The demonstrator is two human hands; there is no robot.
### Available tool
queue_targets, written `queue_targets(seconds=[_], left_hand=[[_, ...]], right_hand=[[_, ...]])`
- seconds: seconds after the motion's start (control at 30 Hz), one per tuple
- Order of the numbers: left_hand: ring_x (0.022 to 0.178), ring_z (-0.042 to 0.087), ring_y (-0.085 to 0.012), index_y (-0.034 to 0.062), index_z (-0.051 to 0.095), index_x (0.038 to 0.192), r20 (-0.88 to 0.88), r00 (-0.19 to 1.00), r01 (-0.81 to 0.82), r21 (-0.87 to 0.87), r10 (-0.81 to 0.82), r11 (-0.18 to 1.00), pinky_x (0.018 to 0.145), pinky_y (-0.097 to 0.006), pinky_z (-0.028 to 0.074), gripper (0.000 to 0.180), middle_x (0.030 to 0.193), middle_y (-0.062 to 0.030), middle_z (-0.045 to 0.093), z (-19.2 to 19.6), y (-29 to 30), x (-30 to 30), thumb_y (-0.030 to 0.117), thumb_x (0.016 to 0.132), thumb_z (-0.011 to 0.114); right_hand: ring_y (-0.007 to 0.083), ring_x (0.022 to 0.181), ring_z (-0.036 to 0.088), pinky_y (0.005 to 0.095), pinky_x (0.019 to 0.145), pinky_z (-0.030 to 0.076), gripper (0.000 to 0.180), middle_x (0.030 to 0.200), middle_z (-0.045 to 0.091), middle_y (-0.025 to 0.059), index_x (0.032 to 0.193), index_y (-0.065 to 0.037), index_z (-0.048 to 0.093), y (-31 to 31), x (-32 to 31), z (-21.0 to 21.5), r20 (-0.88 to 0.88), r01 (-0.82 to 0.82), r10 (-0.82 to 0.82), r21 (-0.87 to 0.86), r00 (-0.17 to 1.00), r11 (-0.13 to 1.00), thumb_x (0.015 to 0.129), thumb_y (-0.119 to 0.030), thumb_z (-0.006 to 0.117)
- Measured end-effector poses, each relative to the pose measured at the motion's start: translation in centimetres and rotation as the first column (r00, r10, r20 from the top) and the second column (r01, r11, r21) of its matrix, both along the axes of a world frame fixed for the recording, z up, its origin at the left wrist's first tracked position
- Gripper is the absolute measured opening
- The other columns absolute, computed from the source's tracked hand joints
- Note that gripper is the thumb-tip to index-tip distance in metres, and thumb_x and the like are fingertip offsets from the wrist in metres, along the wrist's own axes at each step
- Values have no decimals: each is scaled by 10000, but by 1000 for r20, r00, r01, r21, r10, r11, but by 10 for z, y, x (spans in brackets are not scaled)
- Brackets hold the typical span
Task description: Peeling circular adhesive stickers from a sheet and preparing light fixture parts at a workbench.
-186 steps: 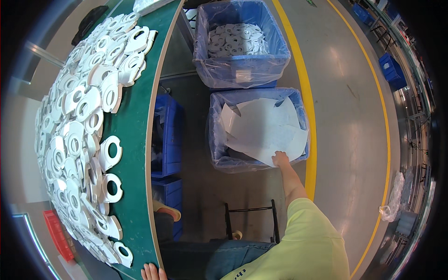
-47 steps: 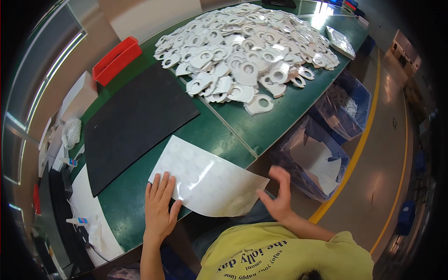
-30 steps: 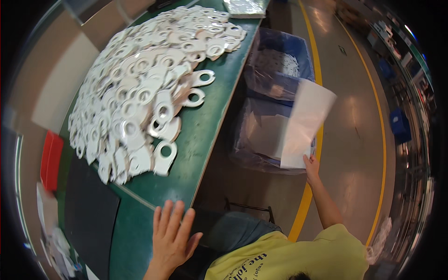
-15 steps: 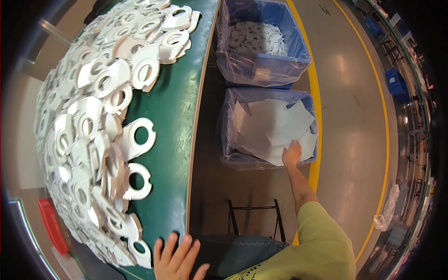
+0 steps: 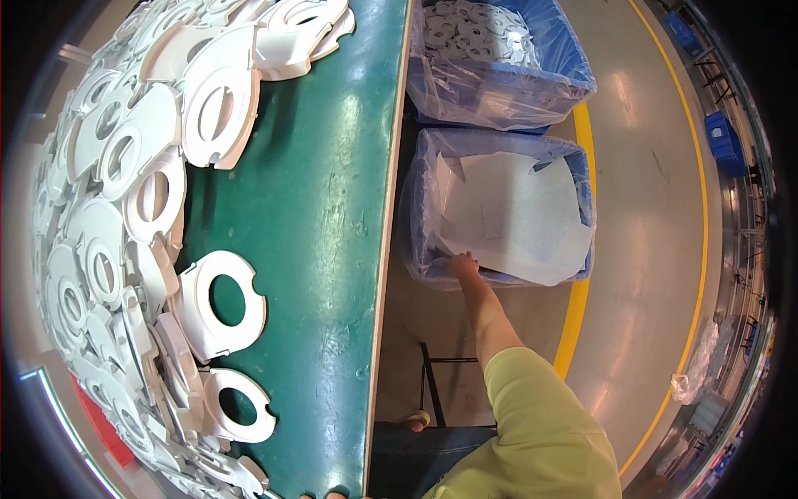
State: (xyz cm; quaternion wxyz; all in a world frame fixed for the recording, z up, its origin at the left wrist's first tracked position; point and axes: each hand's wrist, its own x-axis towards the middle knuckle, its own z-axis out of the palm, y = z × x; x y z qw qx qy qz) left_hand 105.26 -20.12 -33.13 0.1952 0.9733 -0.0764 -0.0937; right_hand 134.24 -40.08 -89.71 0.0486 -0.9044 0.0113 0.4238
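My right hand (image 5: 463, 266) reaches into the nearer blue bin (image 5: 422, 179) at its near left corner. Its fingers are closed at the edge of a large white sheet (image 5: 515, 212), which lies over what is in the bin; the fingertips are partly hidden. Of my left hand (image 5: 334, 496) only a few fingertips show, apart from each other, at the lower edge by the green table (image 5: 324, 224). It holds nothing that I can see. A big heap of white plastic ring-shaped parts (image 5: 223, 303) covers the table's left side.
Beyond the nearer bin stands another blue bin (image 5: 569, 62), lined with clear plastic and holding many similar white parts. A black metal stand (image 5: 432, 387) is below the bins. Yellow lines (image 5: 584, 166) run along the floor to the right. A red bin (image 5: 104, 424) sits at far left.
My right hand has moved left along the bin's near side, from the sheet's right part to its left corner. My left hand has dropped almost out of view. The view has shifted closer to the table.
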Motion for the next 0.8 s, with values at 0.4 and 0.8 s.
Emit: queue_targets(seconds=[0.4,0.8], left_hand=[[1297,377,-369,84,627,1191,76,997,-15,113,6,993,1052,-545,255,462,1368,-124,468,20,-13,-17,330,801,657],[1331,328,-337,108,640,1182,51,998,-24,108,19,994,1069,-537,225,443,1394,-93,432,5,-2,-17,343,807,659]], right_hand=[[270,1311,348,469,1041,342,461,1409,423,59,1123,-150,679,-29,-42,50,215,-137,114,95,970,986,881,-489,480],[289,1226,459,461,995,382,447,1259,548,105,1205,-36,592,-5,-42,24,198,66,-82,85,977,994,905,-361,526]])
